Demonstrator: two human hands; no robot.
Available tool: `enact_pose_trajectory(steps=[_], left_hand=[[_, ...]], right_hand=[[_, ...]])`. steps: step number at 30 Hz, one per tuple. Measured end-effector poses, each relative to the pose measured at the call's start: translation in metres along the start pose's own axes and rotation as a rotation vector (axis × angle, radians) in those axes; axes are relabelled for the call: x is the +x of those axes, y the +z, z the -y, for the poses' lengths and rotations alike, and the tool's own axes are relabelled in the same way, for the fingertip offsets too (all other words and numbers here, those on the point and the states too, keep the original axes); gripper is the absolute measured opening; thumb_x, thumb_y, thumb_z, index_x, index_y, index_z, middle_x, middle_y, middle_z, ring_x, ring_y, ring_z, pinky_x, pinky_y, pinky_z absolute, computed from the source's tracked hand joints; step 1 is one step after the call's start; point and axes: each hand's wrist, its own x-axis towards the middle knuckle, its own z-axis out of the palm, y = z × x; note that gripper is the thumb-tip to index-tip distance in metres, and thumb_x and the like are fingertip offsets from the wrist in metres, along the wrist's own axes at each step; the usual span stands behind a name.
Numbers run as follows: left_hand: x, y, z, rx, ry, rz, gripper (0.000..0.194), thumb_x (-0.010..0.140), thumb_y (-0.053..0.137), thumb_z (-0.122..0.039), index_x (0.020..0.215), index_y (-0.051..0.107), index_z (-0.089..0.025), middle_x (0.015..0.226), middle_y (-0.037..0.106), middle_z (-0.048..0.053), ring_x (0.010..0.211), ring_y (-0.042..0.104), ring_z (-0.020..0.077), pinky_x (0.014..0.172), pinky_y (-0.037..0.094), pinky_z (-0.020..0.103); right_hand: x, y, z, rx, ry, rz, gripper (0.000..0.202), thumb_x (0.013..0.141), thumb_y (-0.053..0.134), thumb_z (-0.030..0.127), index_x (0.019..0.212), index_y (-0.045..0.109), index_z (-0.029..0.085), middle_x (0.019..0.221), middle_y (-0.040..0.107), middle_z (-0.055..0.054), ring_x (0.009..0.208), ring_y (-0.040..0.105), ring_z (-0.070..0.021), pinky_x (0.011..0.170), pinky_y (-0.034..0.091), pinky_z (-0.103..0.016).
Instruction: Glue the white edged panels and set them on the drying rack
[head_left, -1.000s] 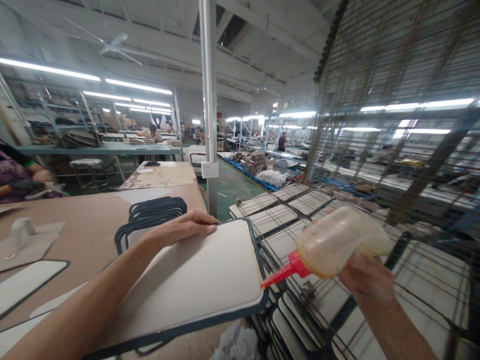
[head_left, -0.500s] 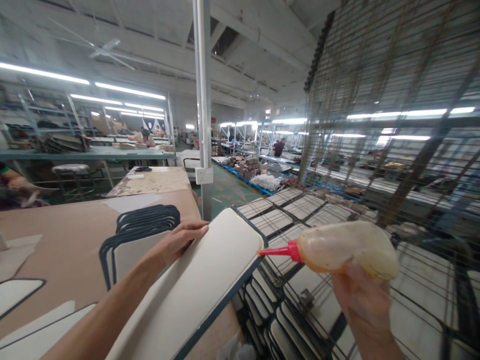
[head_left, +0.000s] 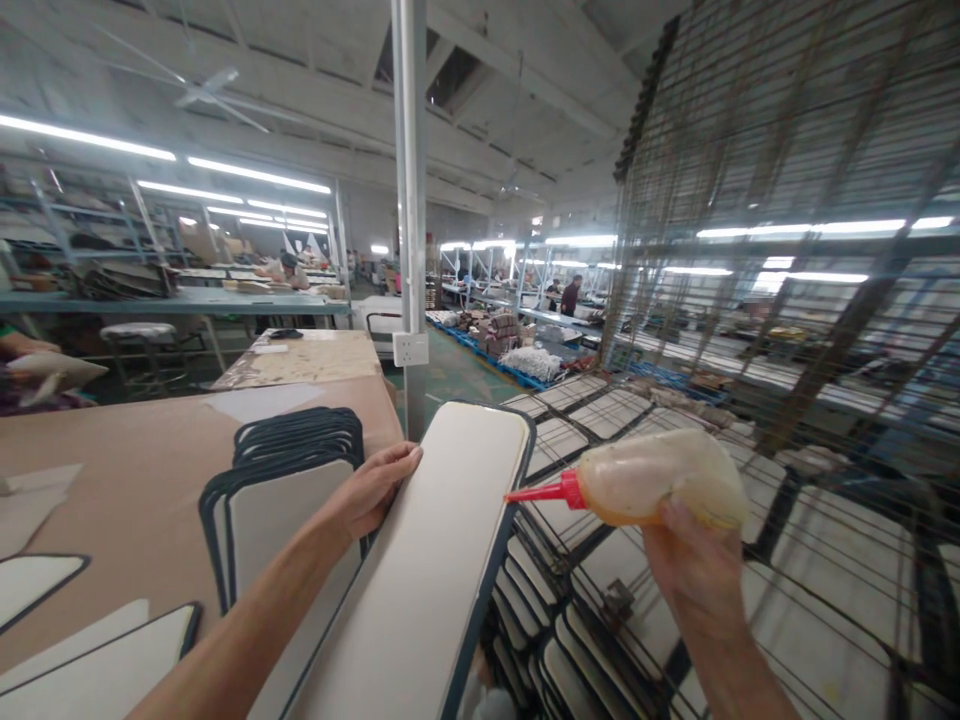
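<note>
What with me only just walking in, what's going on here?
The left hand grips a pale, dark-edged panel. The right hand holds a squeeze bottle on its side, its red nozzle at the panel's right edge. A yellowish line shows near that edge. More dark-edged panels stand stacked beside the left hand.
</note>
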Motion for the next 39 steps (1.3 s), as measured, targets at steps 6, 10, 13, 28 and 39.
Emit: enact_pose_trajectory(steps=[6,10,13,28,39], left_hand=[[0.003,-0.005,-0.001,0.003,-0.027,-0.038,0.03,0.063,0.076,-0.035,0.074,0.055,-0.017,0.055,0.058,-0.004,0.047,0.057,0.0118,0.042,0.043,0.019],[0.006,-0.008,0.0,-0.019,-0.053,-0.073,0.022,0.069,0.073,-0.029,0.077,0.057,-0.016,0.054,0.06,-0.003,0.047,0.059,0.0133,0.042,0.044,0.02],[0.009,-0.01,0.001,-0.031,-0.077,-0.088,0.015,0.074,0.068,-0.025,0.082,0.06,-0.015,0.057,0.064,0.0,0.048,0.06,0.0148,0.043,0.047,0.022],[0.03,-0.03,0.005,-0.088,-0.175,-0.126,0.01,0.079,0.064,-0.022,0.079,0.063,-0.012,0.062,0.069,0.006,0.05,0.063,0.0182,0.049,0.052,0.028],[0.035,-0.031,-0.003,-0.098,-0.203,-0.183,0.013,0.084,0.055,-0.018,0.08,0.064,-0.012,0.056,0.068,0.004,0.045,0.06,0.0169,0.047,0.05,0.027]], right_hand=[[-0.002,0.002,-0.004,0.009,0.128,0.051,0.038,0.047,0.084,0.026,0.083,0.072,0.027,0.066,0.069,0.002,0.064,0.064,-0.0138,0.064,0.054,-0.023],[-0.004,0.002,-0.009,0.006,0.171,0.079,0.04,0.046,0.084,0.025,0.084,0.072,0.027,0.063,0.069,0.002,0.062,0.064,-0.0145,0.061,0.054,-0.024],[-0.007,0.0,-0.012,0.003,0.196,0.096,0.04,0.046,0.084,0.025,0.084,0.072,0.028,0.065,0.07,0.002,0.063,0.065,-0.0154,0.063,0.055,-0.026],[-0.023,-0.009,-0.015,-0.073,0.304,0.192,0.05,0.049,0.08,0.033,0.097,0.068,0.028,0.064,0.069,0.0,0.06,0.065,-0.0225,0.076,0.054,-0.045],[-0.027,-0.029,-0.021,-0.063,0.413,0.202,0.061,0.048,0.081,0.033,0.107,0.064,0.029,0.067,0.069,0.001,0.06,0.064,-0.0226,0.076,0.052,-0.049]])
